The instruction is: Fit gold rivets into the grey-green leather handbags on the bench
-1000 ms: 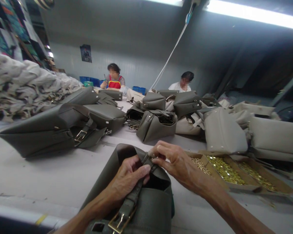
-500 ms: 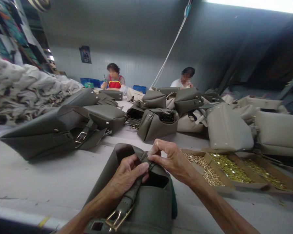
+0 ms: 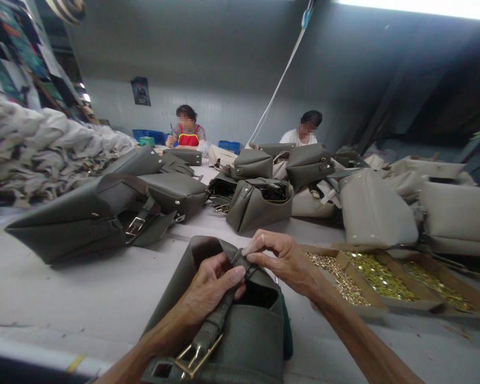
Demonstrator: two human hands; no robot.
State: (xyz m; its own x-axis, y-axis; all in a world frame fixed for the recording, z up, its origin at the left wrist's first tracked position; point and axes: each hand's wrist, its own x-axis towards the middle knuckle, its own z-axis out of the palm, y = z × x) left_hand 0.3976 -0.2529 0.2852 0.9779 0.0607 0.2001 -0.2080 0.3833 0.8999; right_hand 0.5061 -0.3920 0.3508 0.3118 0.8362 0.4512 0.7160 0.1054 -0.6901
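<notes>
A dark grey-green handbag (image 3: 252,330) stands on the table right in front of me, its top gaping to a dark inside. Across that top runs a strap (image 3: 216,320) of the same colour, with a gold buckle (image 3: 198,357) at its near end. My left hand (image 3: 214,285) is closed around the strap, thumb on top and fingers partly hidden beneath it. With thumb and forefinger, my right hand (image 3: 278,258) pinches the strap's far end, just beyond the left thumb. Whether a small part sits between those fingertips is hidden.
Right of the bag are cardboard trays (image 3: 412,305) of small gold metal pieces. Several dark handbags (image 3: 80,224) and pale handbags (image 3: 378,208) lie across the table (image 3: 104,298). A heap of pale straps (image 3: 36,154) fills the left. Two people (image 3: 189,130) sit at the far side.
Both hands keep their hold on the strap, with only slight shifts of the fingers. The whole view has moved a little. At the far right, a co-worker's raised hand has dropped from sight.
</notes>
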